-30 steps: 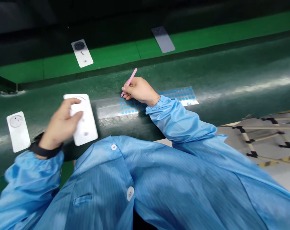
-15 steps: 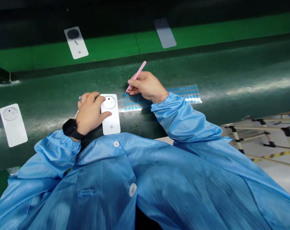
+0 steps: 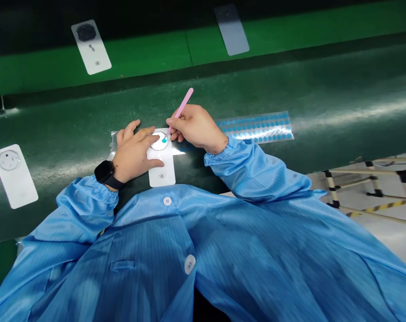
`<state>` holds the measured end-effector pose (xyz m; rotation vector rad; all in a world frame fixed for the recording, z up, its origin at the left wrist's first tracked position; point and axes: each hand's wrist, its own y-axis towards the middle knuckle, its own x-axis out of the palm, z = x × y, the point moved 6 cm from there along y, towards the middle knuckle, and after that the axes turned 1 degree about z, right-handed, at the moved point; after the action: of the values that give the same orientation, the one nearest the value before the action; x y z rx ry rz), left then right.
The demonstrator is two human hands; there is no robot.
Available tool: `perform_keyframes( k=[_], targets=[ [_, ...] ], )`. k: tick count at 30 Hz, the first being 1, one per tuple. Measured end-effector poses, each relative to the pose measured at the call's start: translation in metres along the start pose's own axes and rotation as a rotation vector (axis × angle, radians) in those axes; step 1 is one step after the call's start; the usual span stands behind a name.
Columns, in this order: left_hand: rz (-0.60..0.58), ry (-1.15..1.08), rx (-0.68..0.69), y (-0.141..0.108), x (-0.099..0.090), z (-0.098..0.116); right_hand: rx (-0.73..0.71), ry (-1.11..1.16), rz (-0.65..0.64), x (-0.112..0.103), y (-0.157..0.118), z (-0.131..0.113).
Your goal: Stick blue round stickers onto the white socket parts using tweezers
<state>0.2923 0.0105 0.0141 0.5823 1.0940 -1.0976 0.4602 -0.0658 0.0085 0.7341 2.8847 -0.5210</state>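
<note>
Pinching a pair of pink tweezers (image 3: 182,105) between thumb and fingers, the right grip (image 3: 198,127) is closed, with the tips at a blue dot (image 3: 164,140); whether they touch it is too small to tell. That dot lies within the ring of a white panel (image 3: 162,173), right in front of the person. The left grip (image 3: 132,152) is spread rather than closed, its index finger and thumb resting on the panel's face.

So this panel seems to be partway through: one dot is on it, but whether it is fully seated I cannot tell. Just to the right, a clear sheet (image 3: 261,127) bears rows of dots, so plenty appear left. Farther out on the table (image 3: 323,103), the leftmost panel (image 3: 19,185) shows no blue dot on its ring. Beyond, a green strip (image 3: 149,53) carries a dark-ringed panel (image 3: 97,56) and a shaded panel (image 3: 232,36), neither showing blue.
</note>
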Motion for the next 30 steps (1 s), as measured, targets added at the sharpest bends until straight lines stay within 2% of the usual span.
perform_keyframes(
  k=[17, 25, 30],
  targets=[
    [0.023, -0.032, 0.039, -0.0029, 0.0002, 0.0025, 0.027, -0.035, 0.022, -0.0011, -0.0042, 0.0009],
    [0.020, -0.031, 0.034, -0.0033, -0.0003, 0.0021, 0.045, 0.069, -0.004, -0.0009, -0.0034, 0.0005],
    [0.032, -0.012, 0.042, -0.0036, 0.0003, 0.0019, 0.039, 0.038, -0.005, -0.0004, -0.0024, -0.0009]
  ],
)
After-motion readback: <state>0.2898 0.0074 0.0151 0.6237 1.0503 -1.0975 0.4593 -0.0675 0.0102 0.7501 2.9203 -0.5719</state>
